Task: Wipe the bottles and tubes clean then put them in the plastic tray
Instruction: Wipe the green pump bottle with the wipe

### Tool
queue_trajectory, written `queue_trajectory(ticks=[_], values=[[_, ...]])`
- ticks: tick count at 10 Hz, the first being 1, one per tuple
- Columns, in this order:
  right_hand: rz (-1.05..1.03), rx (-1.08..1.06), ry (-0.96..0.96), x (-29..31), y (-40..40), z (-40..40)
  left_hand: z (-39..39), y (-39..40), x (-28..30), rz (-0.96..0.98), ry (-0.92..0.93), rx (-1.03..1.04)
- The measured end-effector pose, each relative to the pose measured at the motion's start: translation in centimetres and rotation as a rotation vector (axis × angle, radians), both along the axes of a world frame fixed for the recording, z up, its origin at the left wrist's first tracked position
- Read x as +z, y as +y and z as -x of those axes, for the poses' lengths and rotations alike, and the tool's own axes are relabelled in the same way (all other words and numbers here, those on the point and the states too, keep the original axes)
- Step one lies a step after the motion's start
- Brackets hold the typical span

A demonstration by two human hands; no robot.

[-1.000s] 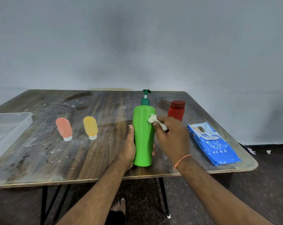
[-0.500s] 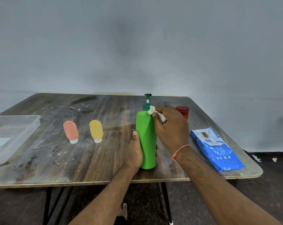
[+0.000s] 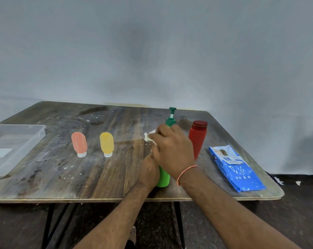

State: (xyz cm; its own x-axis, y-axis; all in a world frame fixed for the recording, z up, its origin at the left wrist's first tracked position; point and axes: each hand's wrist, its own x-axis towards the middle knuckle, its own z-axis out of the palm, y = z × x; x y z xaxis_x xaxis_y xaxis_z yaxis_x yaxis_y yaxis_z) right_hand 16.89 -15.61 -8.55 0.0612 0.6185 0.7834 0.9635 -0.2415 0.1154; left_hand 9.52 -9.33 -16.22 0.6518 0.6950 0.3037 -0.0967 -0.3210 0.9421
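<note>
A green pump bottle (image 3: 163,178) stands upright near the table's front edge; only its base and dark green pump head show. My left hand (image 3: 149,170) grips its lower body from the left. My right hand (image 3: 172,150) covers the bottle's upper part and holds a crumpled white wipe (image 3: 149,137) against its left shoulder. Just behind stands a red bottle (image 3: 197,138). An orange tube (image 3: 79,143) and a yellow tube (image 3: 106,144) stand cap-down to the left. A clear plastic tray (image 3: 33,129) sits at the table's left edge.
A blue pack of wipes (image 3: 236,168) lies at the right front of the wooden table (image 3: 91,177). A grey wall rises behind. The floor below is dark, with a bare foot under the table.
My right hand has swept the wipe from the bottle's right shoulder over to its left side, now hiding most of the bottle. The left hand keeps its grip low on the bottle.
</note>
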Motion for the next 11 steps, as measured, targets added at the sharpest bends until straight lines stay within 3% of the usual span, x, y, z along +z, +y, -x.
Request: queue_trajectory(ticks=[2, 4, 5, 8, 9, 11], values=[[-0.01, 0.017, -0.042, -2.9, -1.7, -0.1, 0.4, 0.0, -0.1, -0.159, 0.018, 0.019], [0.019, 0.111, -0.05, -5.6, -3.9, -0.8, -1.7, 1.5, -1.7, 0.41, -0.199, -0.077], [0.059, 0.167, -0.105, -5.8, -4.7, -1.7, -1.9, 1.3, -1.5, 0.543, -0.211, -0.128], [-0.129, 0.098, -0.078, -0.4, -2.7, -4.6, -2.2, 1.0, -1.0, 0.566, -0.16, -0.158], [-0.123, 0.119, -0.055, -1.3, -2.9, -4.3, -2.1, 0.8, -0.8, 0.548, -0.172, -0.141], [0.109, 0.325, -0.034, -8.7, -6.6, -3.2, -2.4, 1.8, -1.8, 0.529, -0.171, -0.137]])
